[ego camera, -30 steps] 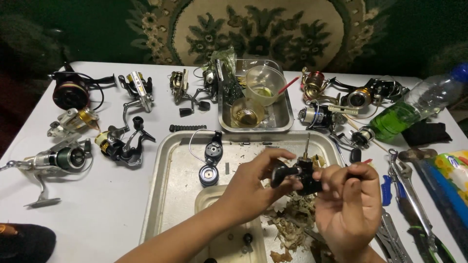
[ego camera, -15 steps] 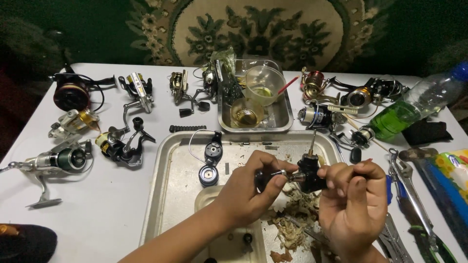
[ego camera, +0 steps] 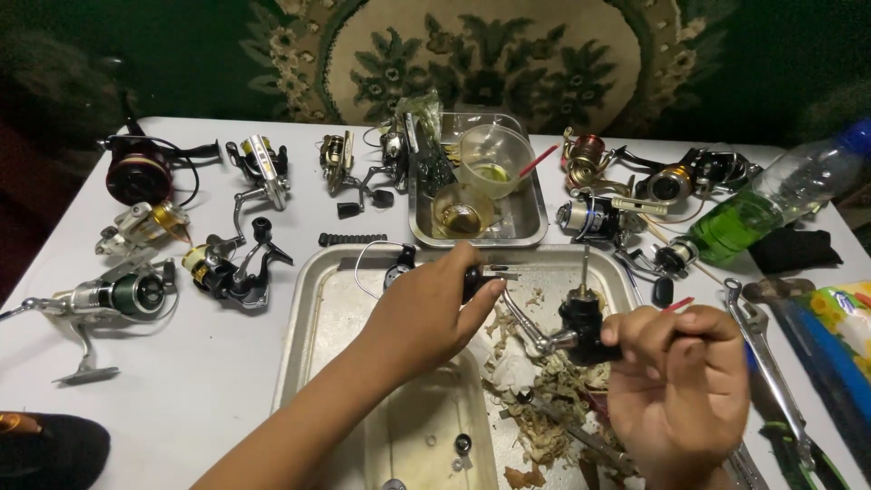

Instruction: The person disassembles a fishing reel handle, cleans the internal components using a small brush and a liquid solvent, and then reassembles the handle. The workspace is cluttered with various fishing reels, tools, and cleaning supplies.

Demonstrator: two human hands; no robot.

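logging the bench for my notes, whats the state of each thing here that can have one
left hand: fingers closed on a small dark part over the tray
right hand: gripping the reel body
reel body: stripped, shaft upright, off the table
tray: flat, scraps on its right side
cup: upright, yellowish liquid at the bottom
bottle: lying down, partly full of green liquid
wrench: lying flat, unused

FREE: bare bench (ego camera: 209,363) left of tray (ego camera: 313,308), front-left | BLOCKED: reels (ego camera: 231,268) crowd left and rear; pan (ego camera: 522,222) behind tray; bottle (ego camera: 771,204), wrench (ego camera: 767,358) right | TRAY: debris (ego camera: 535,399) on right half
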